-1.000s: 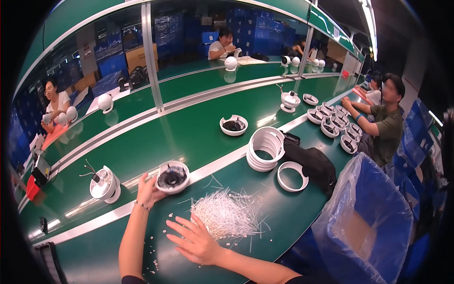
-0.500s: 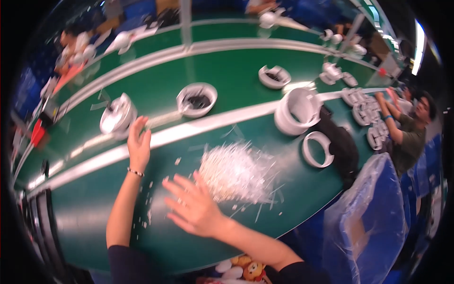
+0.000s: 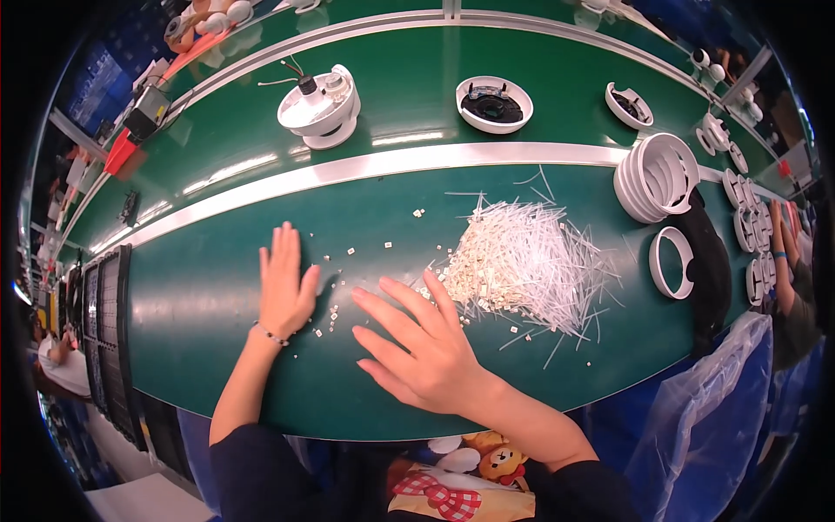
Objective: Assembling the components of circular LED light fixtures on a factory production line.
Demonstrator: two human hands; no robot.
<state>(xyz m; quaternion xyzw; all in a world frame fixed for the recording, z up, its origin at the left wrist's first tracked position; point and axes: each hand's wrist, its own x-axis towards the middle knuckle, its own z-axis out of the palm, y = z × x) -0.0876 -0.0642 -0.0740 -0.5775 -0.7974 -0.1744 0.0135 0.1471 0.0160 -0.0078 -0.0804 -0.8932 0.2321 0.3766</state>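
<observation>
My left hand [image 3: 288, 283] is open, its fingers stretched out together and the thumb apart, over the left part of the green table. It holds nothing. Several tiny cream connectors [image 3: 333, 315] lie scattered between my two hands. Nearest the pile is my right hand [image 3: 424, 352], also open and empty, with its fingers spread and pointing left. Just beyond it lies a heap of thin white strips [image 3: 544, 261], with many small cream connectors [image 3: 474, 270] massed along its left side. Whether either palm touches the tabletop I cannot tell.
A metal rail [image 3: 383, 163] separates my table [image 3: 200, 348] from a green belt [image 3: 400, 96]. The belt carries white round housings [image 3: 494, 106]. Stacked white rings [image 3: 654, 178], a single ring [image 3: 670, 263] and black cloth [image 3: 709, 261] stand right. Black trays [image 3: 106, 322] are left; a plastic-lined blue bin [image 3: 704, 426] is lower right.
The view has swung, shifting the scene right and up. My left hand has come back from the rail to beside the loose connectors. My right hand stays open near the heap.
</observation>
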